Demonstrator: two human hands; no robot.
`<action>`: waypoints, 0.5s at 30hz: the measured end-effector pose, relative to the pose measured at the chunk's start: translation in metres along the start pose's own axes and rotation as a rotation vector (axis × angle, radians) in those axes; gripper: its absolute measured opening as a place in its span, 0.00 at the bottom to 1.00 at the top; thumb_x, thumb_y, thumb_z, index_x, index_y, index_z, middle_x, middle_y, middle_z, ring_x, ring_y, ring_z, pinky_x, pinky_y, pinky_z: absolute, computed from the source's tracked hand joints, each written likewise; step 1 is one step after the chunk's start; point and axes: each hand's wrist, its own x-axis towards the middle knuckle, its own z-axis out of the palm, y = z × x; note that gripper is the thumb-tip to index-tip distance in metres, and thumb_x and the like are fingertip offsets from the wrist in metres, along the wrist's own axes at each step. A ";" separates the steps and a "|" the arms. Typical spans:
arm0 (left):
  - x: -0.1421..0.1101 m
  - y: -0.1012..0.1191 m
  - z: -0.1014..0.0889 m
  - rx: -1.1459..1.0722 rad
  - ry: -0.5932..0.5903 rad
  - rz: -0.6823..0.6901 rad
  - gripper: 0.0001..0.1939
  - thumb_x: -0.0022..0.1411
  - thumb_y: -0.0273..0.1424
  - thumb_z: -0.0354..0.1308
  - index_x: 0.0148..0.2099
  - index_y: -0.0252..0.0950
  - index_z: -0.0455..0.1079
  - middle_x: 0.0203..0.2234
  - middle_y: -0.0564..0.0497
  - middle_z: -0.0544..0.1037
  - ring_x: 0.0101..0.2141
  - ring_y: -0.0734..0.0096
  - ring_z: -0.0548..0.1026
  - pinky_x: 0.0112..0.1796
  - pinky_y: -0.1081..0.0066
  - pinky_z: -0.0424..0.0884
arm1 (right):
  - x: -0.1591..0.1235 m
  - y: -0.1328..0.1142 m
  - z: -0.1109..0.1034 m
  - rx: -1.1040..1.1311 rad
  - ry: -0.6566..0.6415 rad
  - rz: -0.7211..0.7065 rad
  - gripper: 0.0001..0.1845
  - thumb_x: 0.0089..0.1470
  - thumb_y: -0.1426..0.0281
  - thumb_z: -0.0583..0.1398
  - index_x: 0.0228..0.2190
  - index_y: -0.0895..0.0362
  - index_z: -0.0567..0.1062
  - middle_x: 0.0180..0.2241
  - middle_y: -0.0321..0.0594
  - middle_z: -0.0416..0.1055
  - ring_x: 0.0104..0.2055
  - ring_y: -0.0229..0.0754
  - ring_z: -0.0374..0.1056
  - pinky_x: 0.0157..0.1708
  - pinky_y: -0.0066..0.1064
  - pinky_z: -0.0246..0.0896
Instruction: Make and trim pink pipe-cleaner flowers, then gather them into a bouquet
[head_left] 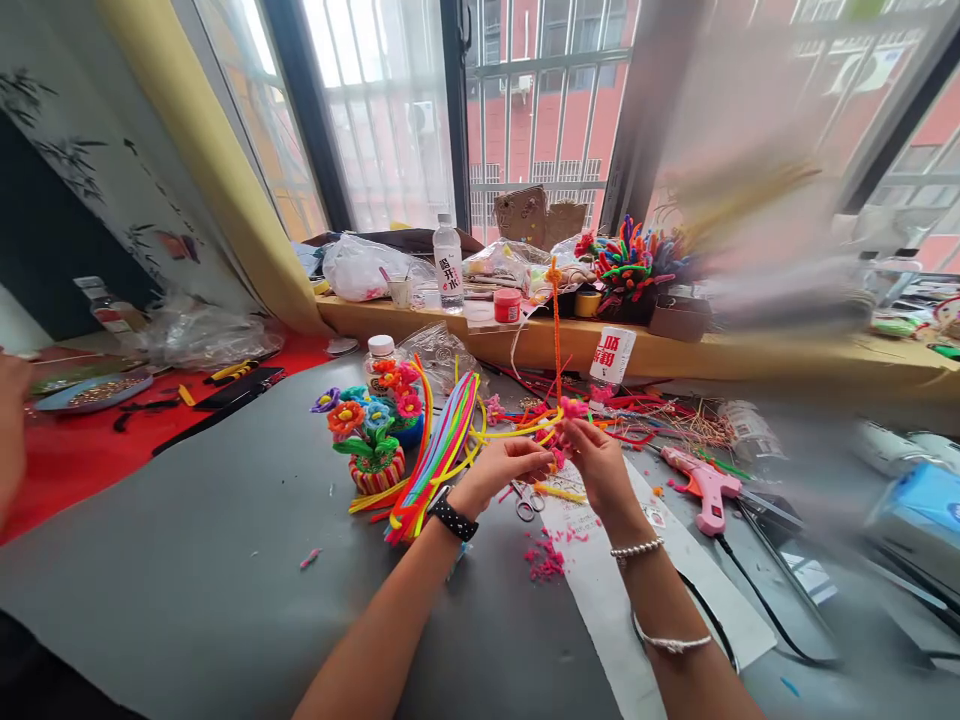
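My right hand (600,465) is closed in a pinch on a small pink pipe-cleaner flower (574,407). My left hand (510,468) is also closed, its fingertips meeting just below the flower; what they pinch is partly hidden. A yellow pipe cleaner (517,433) curves out leftward from between the hands. Upright behind them rises an orange pipe cleaner (557,335) with a knotted top. Left of my left hand stands a bundle of colourful pipe cleaners (450,450), beside a striped pot of pipe-cleaner flowers (360,425). Scissors (528,503) lie under my hands.
A pink glue gun (705,485) with a black cable lies right of a paper sheet (660,590). Pink fluff scraps (547,555) are on the grey table (285,600). A water bottle (448,265) stands on the windowsill. Another person's hand (11,420) shows at the left edge.
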 end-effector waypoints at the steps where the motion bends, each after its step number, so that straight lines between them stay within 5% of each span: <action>1: 0.001 0.000 -0.004 0.078 0.068 0.002 0.13 0.47 0.39 0.58 0.26 0.33 0.71 0.21 0.48 0.72 0.24 0.72 0.69 0.28 0.72 0.65 | 0.003 0.001 -0.005 0.044 0.049 0.003 0.18 0.33 0.56 0.63 0.23 0.59 0.73 0.22 0.35 0.69 0.21 0.31 0.60 0.21 0.24 0.57; 7: -0.001 -0.003 -0.039 0.646 0.624 -0.105 0.11 0.51 0.31 0.54 0.38 0.33 0.68 0.41 0.37 0.68 0.46 0.51 0.63 0.42 0.61 0.59 | 0.018 -0.007 -0.043 0.235 0.267 0.001 0.16 0.30 0.62 0.66 0.23 0.57 0.72 0.23 0.29 0.69 0.18 0.26 0.58 0.17 0.19 0.55; 10: -0.003 -0.007 -0.046 0.884 0.704 -0.247 0.18 0.42 0.27 0.60 0.39 0.29 0.66 0.41 0.31 0.66 0.44 0.44 0.65 0.39 0.59 0.61 | 0.018 -0.009 -0.048 0.275 0.276 0.013 0.15 0.29 0.64 0.67 0.23 0.57 0.73 0.23 0.30 0.70 0.18 0.27 0.58 0.16 0.20 0.56; 15: -0.002 -0.013 -0.048 1.045 0.730 -0.344 0.21 0.44 0.27 0.58 0.43 0.28 0.63 0.43 0.31 0.65 0.38 0.50 0.71 0.34 0.63 0.65 | 0.015 -0.011 -0.042 0.296 0.256 0.049 0.14 0.29 0.67 0.68 0.23 0.58 0.74 0.25 0.32 0.71 0.18 0.27 0.59 0.15 0.19 0.56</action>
